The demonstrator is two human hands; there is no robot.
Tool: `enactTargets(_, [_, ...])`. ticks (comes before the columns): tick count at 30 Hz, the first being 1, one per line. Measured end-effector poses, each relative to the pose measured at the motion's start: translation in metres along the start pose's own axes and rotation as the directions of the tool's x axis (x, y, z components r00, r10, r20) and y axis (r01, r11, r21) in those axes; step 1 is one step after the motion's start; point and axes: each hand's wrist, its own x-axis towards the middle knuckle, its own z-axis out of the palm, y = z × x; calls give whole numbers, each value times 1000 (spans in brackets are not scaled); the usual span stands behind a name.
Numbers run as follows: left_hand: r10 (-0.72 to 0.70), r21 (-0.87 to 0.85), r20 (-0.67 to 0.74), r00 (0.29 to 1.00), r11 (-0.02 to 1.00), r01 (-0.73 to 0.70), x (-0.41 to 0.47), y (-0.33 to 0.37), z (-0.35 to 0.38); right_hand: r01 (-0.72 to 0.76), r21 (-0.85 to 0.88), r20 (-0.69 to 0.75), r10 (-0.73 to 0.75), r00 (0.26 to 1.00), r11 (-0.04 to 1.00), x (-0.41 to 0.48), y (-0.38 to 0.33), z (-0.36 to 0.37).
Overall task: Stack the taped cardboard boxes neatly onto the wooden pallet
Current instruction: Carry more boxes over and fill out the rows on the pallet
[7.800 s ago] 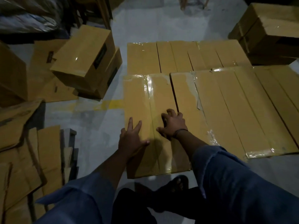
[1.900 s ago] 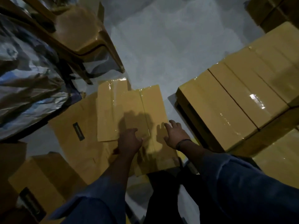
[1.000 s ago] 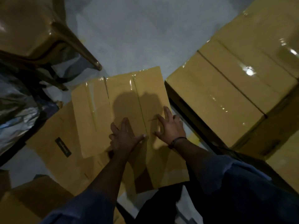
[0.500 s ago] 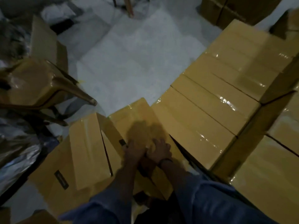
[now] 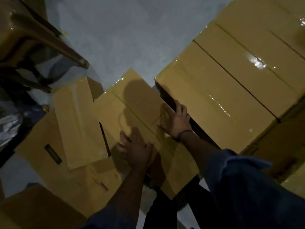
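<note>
While both hands lie flat and spread, left hand [image 5: 137, 149] and right hand [image 5: 177, 120] gripping nothing, the tan taped cardboard box [image 5: 143, 123] under their fingers could slide against the stacked taped boxes [image 5: 231, 83] just beyond the right fingertips.

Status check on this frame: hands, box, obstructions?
Both hands flat on the taped box: left hand, right hand, no grip closed. Taped box beside stack. Loose box alongside.

Dim light falls on a pale grey concrete floor [image 5: 125, 35], a brown chair [image 5: 33, 33] standing at left.
</note>
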Motion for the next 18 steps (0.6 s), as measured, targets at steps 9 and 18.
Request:
enactTargets(9, [16, -352, -54, 998, 935, -34, 5, -19, -20, 161, -22, 49, -160, 986, 987, -4, -26, -10])
enactTargets(18, [228, 49, -159, 961, 974, -223, -44, 40, -156, 55, 127, -112, -41, 993, 990, -75, -62, -125])
